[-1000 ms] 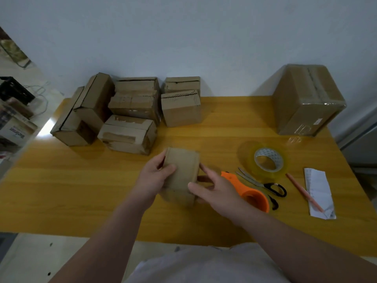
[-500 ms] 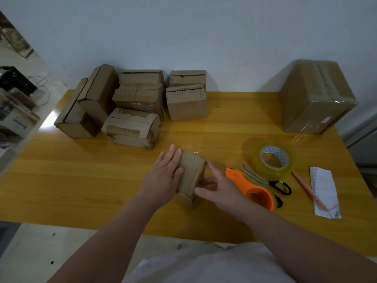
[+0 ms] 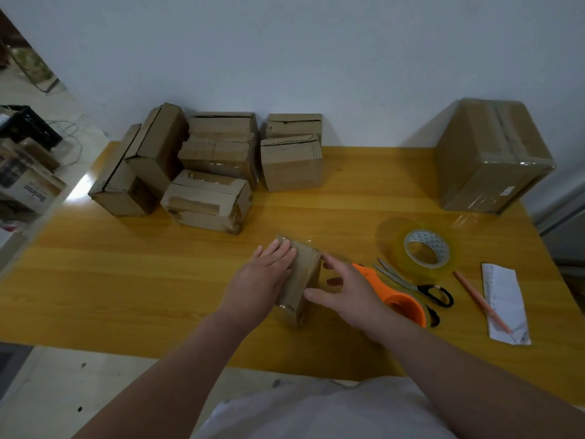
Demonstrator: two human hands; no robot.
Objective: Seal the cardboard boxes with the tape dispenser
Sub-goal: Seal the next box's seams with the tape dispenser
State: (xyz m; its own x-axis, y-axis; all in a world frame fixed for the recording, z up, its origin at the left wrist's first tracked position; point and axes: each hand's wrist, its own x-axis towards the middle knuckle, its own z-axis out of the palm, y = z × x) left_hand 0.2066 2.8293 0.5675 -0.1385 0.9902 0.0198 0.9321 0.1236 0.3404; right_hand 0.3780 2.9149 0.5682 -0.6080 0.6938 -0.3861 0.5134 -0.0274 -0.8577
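We press our left hand (image 3: 262,277) flat on top of the small cardboard box (image 3: 302,274), fingers straight and close together, gripping nothing. A second ago that box was tilted up between both hands. Now it lies on the table (image 3: 126,280) just left of the orange tape dispenser (image 3: 402,304), which has not moved.

Our right hand (image 3: 351,293) sits between box and dispenser and hides the dispenser's left end. Its fingers are spread and relaxed, with thumb and index tip at the box's right side, curled round nothing.

Scissors (image 3: 411,285) lie against the dispenser's right side, and a clear tape roll (image 3: 424,251) lies just beyond them. A pencil (image 3: 474,296) and a folded paper (image 3: 506,299) lie farther right. A cluster of boxes (image 3: 205,166) stands well beyond the dispenser to the left, and a large taped box (image 3: 487,153) well beyond it to the right.
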